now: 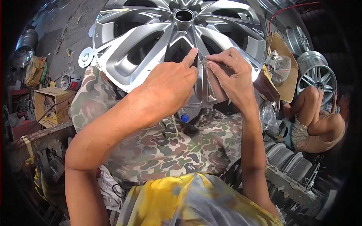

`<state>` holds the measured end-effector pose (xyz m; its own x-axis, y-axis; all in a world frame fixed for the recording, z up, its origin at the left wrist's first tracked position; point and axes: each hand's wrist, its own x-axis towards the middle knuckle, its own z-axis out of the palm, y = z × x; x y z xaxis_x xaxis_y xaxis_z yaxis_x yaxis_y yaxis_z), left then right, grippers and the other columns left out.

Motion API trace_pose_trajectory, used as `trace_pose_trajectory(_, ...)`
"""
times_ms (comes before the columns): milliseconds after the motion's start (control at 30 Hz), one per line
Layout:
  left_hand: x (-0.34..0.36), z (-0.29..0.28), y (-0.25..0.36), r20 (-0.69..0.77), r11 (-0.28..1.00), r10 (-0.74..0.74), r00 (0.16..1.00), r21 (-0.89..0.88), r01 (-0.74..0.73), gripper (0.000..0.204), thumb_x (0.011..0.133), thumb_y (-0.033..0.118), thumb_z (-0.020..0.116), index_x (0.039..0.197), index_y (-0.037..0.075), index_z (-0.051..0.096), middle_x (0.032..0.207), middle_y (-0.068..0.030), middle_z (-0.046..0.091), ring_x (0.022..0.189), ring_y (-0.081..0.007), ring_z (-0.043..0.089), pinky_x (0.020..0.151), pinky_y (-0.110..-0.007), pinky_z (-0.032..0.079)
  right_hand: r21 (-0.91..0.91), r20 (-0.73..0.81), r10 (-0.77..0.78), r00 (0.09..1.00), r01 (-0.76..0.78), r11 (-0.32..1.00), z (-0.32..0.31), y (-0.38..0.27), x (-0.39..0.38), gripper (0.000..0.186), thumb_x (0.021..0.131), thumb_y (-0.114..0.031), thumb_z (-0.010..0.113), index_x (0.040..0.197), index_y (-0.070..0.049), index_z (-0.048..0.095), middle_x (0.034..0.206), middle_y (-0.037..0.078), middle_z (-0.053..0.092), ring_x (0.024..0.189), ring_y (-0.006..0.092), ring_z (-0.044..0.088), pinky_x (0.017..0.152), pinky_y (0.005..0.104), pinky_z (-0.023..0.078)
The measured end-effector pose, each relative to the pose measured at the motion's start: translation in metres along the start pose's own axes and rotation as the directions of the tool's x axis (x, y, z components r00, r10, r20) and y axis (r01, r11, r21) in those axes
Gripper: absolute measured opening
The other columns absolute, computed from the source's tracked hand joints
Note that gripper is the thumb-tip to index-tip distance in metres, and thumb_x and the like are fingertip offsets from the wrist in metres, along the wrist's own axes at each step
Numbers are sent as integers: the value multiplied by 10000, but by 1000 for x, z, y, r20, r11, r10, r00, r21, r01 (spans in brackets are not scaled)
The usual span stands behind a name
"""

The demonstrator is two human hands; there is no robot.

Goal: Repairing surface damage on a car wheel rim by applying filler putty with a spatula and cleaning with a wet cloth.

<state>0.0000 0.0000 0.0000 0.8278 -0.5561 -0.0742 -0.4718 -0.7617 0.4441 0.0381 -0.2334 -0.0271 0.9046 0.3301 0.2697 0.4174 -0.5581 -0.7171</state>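
A silver multi-spoke alloy wheel rim (130, 66) lies in front of me, its near edge over my lap. My left hand (169, 83) rests against a near spoke, index finger stretched out onto the metal and the other fingers curled. Nothing shows in it. Just right of that fingertip, my right hand (235, 73) pinches a small thin grey-brown piece (204, 61), which looks like folded sandpaper, between thumb and fingers at the spoke. The underside of my left hand is hidden.
Cardboard boxes stand left (56, 103) and right (288, 81). A tin can (70, 81) and a white disc (86, 57) lie left of the rim. Another person (316, 120) sits at the right by a second wheel (316, 75). A blue cap (184, 118) shows below the rim.
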Motion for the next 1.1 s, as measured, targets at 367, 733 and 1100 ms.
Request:
trace_pose_trajectory(367,0,2,2,-6,1000,20,1000,0,-20,193,985,86,686,1105,-65,685,1632,-359,505,879,-476,757,842,-550,611,-51,25,-70,997,71,996,-8,0,-13,245,880,-73,891,1124,-91,883,939,84,666,845,235,652,752,383,515)
trace_pose_trajectory(733,-7,3,4,-45,997,70,997,-20,-71,181,988,90,689,1108,-46,695,1587,-352,541,872,-469,753,814,-535,609,56,-57,69,996,-66,996,-23,-13,-30,256,934,-72,868,1190,-69,869,971,78,704,880,181,680,788,321,537)
trace_pose_trajectory(1100,-9,-34,16,25,816,34,999,-578,-13,388,1012,344,846,938,-14,715,768,-58,644,732,-121,550,664,-344,448,156,-64,66,996,-55,986,-24,-57,-66,238,925,3,859,1158,-41,851,989,59,726,916,157,692,768,291,540)
